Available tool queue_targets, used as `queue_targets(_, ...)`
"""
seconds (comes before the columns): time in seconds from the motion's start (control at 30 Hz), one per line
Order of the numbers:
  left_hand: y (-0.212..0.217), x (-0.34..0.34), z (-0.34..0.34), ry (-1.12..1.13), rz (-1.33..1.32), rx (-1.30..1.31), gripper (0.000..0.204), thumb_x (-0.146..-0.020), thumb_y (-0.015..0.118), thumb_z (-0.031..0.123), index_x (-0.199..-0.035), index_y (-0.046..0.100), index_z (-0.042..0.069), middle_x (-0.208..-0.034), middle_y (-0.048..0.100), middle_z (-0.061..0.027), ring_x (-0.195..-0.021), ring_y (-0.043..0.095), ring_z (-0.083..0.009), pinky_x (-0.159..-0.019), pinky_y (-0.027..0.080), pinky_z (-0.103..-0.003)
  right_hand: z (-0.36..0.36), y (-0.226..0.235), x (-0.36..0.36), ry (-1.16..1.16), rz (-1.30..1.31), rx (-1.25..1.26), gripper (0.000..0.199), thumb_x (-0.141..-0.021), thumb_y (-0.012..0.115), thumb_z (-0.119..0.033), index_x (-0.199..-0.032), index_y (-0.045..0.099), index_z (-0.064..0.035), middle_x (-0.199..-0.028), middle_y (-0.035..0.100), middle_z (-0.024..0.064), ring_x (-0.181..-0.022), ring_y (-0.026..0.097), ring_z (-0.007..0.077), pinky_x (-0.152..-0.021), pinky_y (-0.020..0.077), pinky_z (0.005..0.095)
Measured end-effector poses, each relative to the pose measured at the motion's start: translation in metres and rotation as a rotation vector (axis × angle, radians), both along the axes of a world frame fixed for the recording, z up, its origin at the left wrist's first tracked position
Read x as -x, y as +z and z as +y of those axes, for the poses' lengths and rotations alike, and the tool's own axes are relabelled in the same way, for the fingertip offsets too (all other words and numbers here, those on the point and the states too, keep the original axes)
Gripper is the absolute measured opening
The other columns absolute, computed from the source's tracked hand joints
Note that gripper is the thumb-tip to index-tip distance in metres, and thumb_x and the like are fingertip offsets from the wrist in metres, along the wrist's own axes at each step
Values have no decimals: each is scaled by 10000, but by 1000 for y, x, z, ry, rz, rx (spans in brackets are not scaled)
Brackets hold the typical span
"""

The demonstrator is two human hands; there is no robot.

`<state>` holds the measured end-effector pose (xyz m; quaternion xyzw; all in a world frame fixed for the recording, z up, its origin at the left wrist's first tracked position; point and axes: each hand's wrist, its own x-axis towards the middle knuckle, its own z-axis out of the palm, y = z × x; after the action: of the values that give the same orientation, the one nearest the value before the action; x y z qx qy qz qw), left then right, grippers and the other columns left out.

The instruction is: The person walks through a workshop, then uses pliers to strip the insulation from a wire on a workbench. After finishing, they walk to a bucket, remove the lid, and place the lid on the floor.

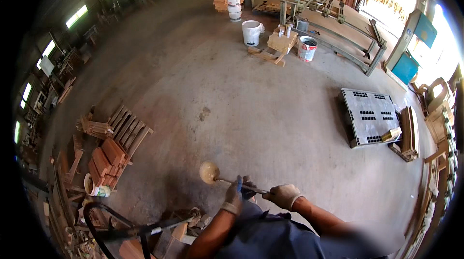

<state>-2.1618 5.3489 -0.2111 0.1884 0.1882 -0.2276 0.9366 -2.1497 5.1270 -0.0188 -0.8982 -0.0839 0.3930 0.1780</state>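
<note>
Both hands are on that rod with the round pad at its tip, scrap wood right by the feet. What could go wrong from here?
1. The round pad sticks out well past the left hand; a slip of the gloved right hand could let the rod swing.
2. The black hose loops across the floor at lower left, a likely snag or trip.
3. The loose wood scraps beside it make poor footing.

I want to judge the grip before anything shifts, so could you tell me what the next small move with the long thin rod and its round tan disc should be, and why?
Probably lower the round tan disc toward the grey concrete floor. Both gloved hands, left hand and right hand, grip the thin metal rod near one end, so the disc hangs far out, seemingly above the floor.
</note>
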Motion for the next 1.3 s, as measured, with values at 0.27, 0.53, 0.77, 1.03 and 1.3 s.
queue_targets(0.27,63,-193,17,-127,109,80,460,-1029,653,409,-1248,644,4,-1039,730,-135,-962,718,-318,-854,606,-440,6,16,-154,-137,-102,-224,403,-1016,566,-510,-1074,766,-165,-981,762,144,-931,718,368,-841,563,452)
queue_targets(0.53,53,-343,31,-418,185,-203,318,-1075,574,397,-1127,646,92,-998,732,-106,-879,740,-284,-805,636,-414,11,-25,-323,-149,-160,-83,435,-1033,511,-485,-1108,762,-138,-1063,746,191,-1002,702,403,-855,561,469)
queue_targets(0.77,-99,-395,174,-52,445,-906,317,-1023,608,376,-1106,659,73,-896,670,-106,-714,653,-257,-718,604,-443,-6,-133,-524,82,-204,110,507,-1085,405,-475,-1078,763,-117,-1034,770,140,-984,732,367,-814,584,488)
queue_targets(1.03,-111,-395,230,-643,572,-1411,310,-1015,572,359,-1144,654,90,-1002,680,-128,-832,651,-293,-765,575,-456,1,-160,-684,-337,201,88,556,-1028,509,-572,-969,801,-102,-897,790,105,-865,770,279,-812,594,427)
queue_targets(1.3,-161,-558,251,-1132,157,-1645,337,-997,556,320,-1241,649,106,-1167,704,-139,-1032,680,-339,-865,555,-483,68,-176,-798,-842,393,-186,431,-1025,611,-420,-1006,784,-26,-783,756,114,-606,697,209,-555,563,376)
